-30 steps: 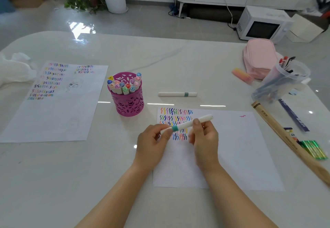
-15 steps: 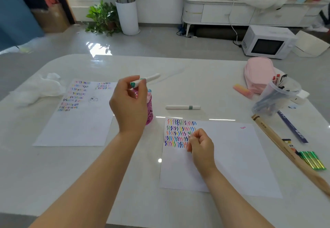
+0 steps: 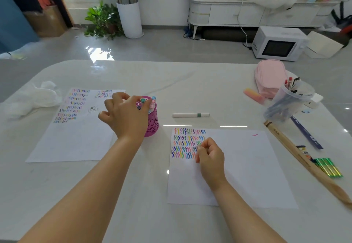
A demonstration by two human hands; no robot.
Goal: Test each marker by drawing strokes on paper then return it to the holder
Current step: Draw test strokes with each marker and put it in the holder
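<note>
My left hand reaches over the pink cut-out holder, which stands full of capped markers. Its fingertips pinch the teal-capped marker, which stands in the holder among the others. My right hand rests on the right sheet of paper, fingers loosely curled and holding nothing, beside several rows of coloured strokes. A white marker with a green band lies on the table behind that sheet.
A second stroke-covered sheet lies left of the holder, with crumpled tissue beyond it. At the right are a clear cup of pens, a pink pouch, a pink eraser, a wooden ruler and green pens.
My left hand took the teal marker from both hands, carried it left and lowered it into the holder. My right hand let go and settled on the paper.
</note>
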